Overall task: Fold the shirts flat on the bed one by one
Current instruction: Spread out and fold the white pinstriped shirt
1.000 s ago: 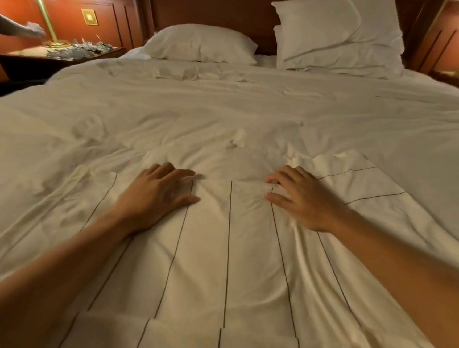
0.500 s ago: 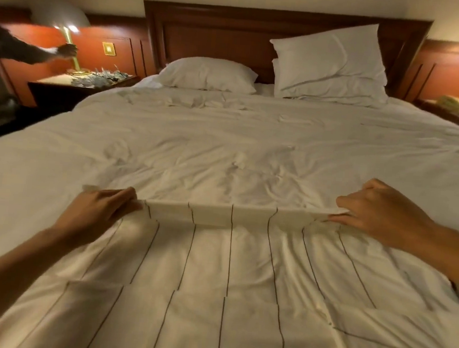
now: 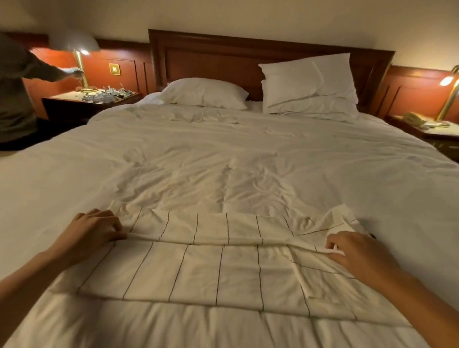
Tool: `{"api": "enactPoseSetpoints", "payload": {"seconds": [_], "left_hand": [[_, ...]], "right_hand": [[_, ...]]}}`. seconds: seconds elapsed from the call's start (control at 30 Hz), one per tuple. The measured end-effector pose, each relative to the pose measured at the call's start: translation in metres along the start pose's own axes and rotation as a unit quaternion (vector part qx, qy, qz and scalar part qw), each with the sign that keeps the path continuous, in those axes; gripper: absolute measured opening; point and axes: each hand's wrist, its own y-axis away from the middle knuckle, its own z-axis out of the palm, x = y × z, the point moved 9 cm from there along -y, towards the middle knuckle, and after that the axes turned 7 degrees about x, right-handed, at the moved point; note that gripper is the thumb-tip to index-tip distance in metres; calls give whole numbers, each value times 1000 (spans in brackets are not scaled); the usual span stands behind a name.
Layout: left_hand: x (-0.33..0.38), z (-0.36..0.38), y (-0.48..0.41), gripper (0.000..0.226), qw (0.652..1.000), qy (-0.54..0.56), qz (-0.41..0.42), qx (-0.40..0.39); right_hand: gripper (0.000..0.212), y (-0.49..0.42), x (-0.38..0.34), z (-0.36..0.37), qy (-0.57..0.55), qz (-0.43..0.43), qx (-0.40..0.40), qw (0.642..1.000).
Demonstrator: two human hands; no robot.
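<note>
Cream shirt (image 3: 213,278) on bed (image 3: 224,159) — left hand (image 3: 93,230), right hand (image 3: 360,254) pinch-grip fold; pillows (image 3: 205,92) beyond.

Left hand (image 3: 94,228): bare, knuckle ridges plainly marked. Left forearm (image 3: 18,286): bare skin all the way to the near-left frame edge, slim at the wrist, broadening toward the near corner, underside in shadow. Right hand (image 3: 360,253): bare, smooth-backed. Right forearm (image 3: 432,311): bare to the near-right edge, same slim build. Nails too small to judge.
</note>
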Motion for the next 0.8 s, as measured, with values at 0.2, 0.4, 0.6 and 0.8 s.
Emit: {"api": "enactPoseSetpoints", "payload": {"seconds": [0.2, 0.4, 0.6, 0.8], "left_hand": [[0, -33, 4, 8, 1000, -3, -10, 15], [-33, -17, 17, 22, 980, 74, -184, -16], [-48, -12, 25, 20, 932, 144, -331, 44], [-50, -23, 23, 9, 919, 136, -361, 88]], "right_hand": [[16, 19, -3, -26, -20, -18, -6, 1000], [56, 23, -19, -12, -94, 10, -64, 993], [16, 17, -57, 14, -196, 45, -62, 978], [13, 19, -52, 16, -204, 101, 30, 973]]}}
